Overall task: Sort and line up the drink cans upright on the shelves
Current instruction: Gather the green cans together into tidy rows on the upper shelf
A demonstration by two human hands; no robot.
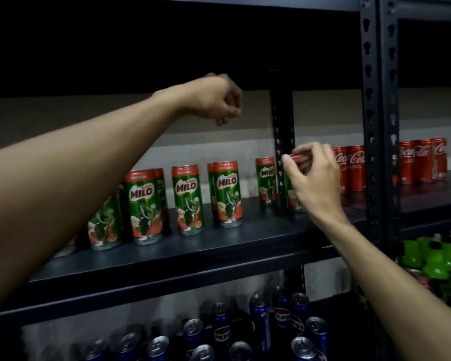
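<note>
A black metal shelf (219,246) is running across the middle. Pepsi cans (261,321) are crowding the level below at six o'clock. Milo cans (188,199) are standing upright along the shelf from nine o'clock to centre. Coca-Cola cans (354,168) are lining up at three o'clock, and green bottles (435,259) are sitting at four o'clock. The left hand (216,100) is hovering at twelve o'clock, fingers curled in, holding nothing. The right hand (315,178), toward three o'clock, is pinching the red top of the rightmost Milo can (291,198), upright beside the rear post (283,121).
</note>
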